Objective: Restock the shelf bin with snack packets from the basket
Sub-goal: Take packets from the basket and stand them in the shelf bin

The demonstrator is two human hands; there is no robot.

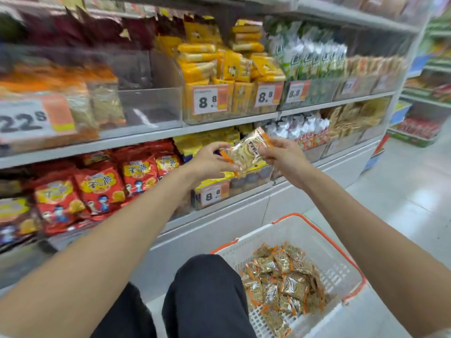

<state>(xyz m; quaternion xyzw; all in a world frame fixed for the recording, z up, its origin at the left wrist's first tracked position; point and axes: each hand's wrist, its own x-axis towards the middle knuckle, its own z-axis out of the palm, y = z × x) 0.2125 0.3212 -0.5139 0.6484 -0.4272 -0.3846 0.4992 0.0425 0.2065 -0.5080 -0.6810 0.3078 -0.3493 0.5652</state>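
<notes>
both hands on one snack packet, held up before the lower shelf.
near: white basket (pixel 341 262), orange-rimmed, holding loose packets (pixel 283 286). mid: left hand (pixel 210 162) and right hand (pixel 283 157) each pinching an end of a clear, orange-edged snack packet (pixel 246 152). far: clear shelf bin (pixel 219 193) tagged 8.8, just behind.

Pale tiled floor (pixel 402 206) carries the white basket (pixel 341 272).
</notes>
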